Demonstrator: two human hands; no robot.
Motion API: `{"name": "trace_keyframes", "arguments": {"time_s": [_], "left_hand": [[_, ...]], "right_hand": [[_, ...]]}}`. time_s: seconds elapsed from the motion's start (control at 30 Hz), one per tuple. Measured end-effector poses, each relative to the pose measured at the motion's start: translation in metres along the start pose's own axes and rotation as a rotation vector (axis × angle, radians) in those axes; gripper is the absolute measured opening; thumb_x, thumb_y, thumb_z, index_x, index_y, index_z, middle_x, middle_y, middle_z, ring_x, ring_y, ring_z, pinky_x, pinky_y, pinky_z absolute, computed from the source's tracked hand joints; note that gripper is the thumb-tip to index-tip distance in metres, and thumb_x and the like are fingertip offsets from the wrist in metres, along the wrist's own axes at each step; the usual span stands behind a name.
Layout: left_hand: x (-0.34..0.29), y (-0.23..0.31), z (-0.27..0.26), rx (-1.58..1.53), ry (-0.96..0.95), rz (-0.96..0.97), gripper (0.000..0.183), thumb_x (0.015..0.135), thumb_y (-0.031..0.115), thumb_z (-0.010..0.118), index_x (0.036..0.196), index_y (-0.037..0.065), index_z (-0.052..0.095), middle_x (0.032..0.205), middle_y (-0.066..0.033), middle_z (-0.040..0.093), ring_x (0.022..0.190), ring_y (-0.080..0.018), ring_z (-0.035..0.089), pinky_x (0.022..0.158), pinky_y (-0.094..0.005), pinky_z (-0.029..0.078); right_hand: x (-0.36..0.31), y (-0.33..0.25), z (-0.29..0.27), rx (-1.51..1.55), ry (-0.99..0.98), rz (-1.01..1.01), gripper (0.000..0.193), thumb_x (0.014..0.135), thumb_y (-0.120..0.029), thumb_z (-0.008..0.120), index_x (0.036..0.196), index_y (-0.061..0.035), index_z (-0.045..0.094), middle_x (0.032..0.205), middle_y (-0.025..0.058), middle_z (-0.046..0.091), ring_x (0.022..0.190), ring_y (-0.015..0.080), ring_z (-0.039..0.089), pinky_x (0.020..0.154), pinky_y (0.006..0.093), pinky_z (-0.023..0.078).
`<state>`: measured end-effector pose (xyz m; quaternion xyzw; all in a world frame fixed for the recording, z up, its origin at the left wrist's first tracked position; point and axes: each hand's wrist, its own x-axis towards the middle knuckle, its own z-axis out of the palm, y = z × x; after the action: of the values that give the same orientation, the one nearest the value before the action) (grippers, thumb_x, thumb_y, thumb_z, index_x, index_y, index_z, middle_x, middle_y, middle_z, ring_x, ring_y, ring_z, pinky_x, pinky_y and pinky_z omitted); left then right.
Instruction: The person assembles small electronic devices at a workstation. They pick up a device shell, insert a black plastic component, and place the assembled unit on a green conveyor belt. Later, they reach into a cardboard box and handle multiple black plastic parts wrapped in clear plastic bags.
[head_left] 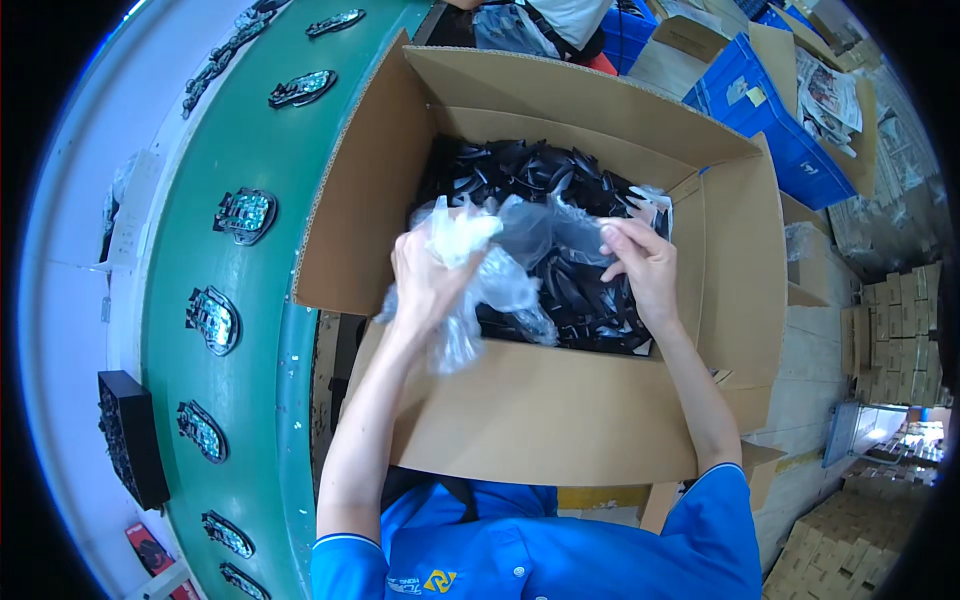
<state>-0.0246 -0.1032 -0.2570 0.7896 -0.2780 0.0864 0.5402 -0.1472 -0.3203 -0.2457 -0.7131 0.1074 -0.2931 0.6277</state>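
Crumpled clear plastic bags (505,285) are bunched in my left hand (425,270), which is closed round them above the box's left side. My right hand (640,262) pinches the edge of the same thin plastic film, stretched between both hands. Below them stands a large open cardboard box (540,420), its flaps folded outward. Inside lie many glossy black plastic parts (570,285), curved and shell-like, heaped together. The film hides some of them. At the box's right inner side, a whitish plastic piece (655,200) shows near my right wrist.
Left of the box runs a green conveyor belt (265,400) carrying several dark assemblies with circuit boards (213,320). A black bin (135,440) stands beyond it. At the upper right is a blue crate (765,130) with paper. Another person (530,30) is at the far side; stacked cartons (900,335) stand right.
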Motion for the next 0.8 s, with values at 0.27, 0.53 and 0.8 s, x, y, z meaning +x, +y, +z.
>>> {"name": "trace_keyframes", "arguments": {"time_s": [0.27, 0.53, 0.8], "left_hand": [[-0.009, -0.014, -0.015, 0.033, 0.044, -0.029, 0.025, 0.071, 0.013, 0.071, 0.092, 0.002, 0.063, 0.083, -0.0110, 0.066, 0.080, -0.0279, 0.064, 0.074, -0.0339, 0.050], [-0.013, -0.022, -0.041, -0.442, 0.121, -0.372, 0.029, 0.079, 0.010, 0.061, 0.106, 0.000, 0.056, 0.105, -0.0063, 0.057, 0.093, -0.0144, 0.055, 0.082, -0.0271, 0.043], [-0.022, -0.029, -0.038, -0.463, 0.242, -0.395, 0.024, 0.080, 0.012, 0.062, 0.100, 0.001, 0.056, 0.088, -0.0018, 0.056, 0.076, -0.0097, 0.053, 0.066, -0.0252, 0.044]], "right_hand": [[0.003, -0.005, 0.010, -0.006, -0.128, -0.131, 0.010, 0.086, -0.003, 0.059, 0.089, 0.0048, 0.063, 0.103, 0.0083, 0.057, 0.087, 0.0137, 0.058, 0.068, 0.0249, 0.054], [0.020, 0.007, 0.013, -0.247, -0.096, -0.176, 0.018, 0.083, -0.009, 0.060, 0.068, -0.0002, 0.057, 0.070, 0.0026, 0.063, 0.066, 0.0112, 0.058, 0.062, 0.0247, 0.045], [-0.020, 0.070, 0.088, -0.988, -0.515, -0.381, 0.038, 0.073, -0.023, 0.072, 0.100, -0.0038, 0.053, 0.082, 0.0165, 0.062, 0.069, 0.0368, 0.062, 0.057, 0.0424, 0.050]]}}
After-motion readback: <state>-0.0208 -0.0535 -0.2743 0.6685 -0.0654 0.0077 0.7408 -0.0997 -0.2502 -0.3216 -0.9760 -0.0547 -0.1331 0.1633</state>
